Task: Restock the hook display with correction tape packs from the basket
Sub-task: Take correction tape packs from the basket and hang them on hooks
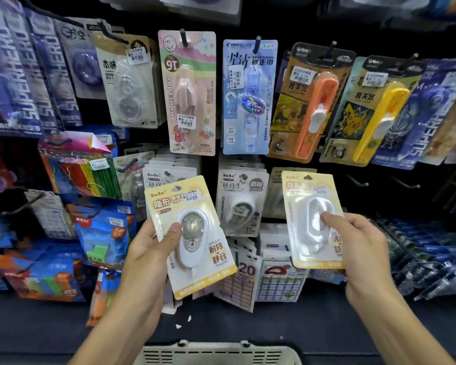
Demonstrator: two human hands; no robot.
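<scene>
Item: two yellow packs. Your left hand (145, 248) pinches one pack (192, 233), thumb on the blister, tilted clear of the hooks. Your right hand (358, 248) pinches the other pack (311, 206), raised, probably toward a hook. Basket (216, 354) below your fingers: contents unseen.

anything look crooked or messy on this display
Yes. The packs low in the middle lie slumped in a heap, overlapping at angles instead of hanging straight. The yellow pack in the left hand is tilted; the one in the right hand is nearly upright.
</scene>
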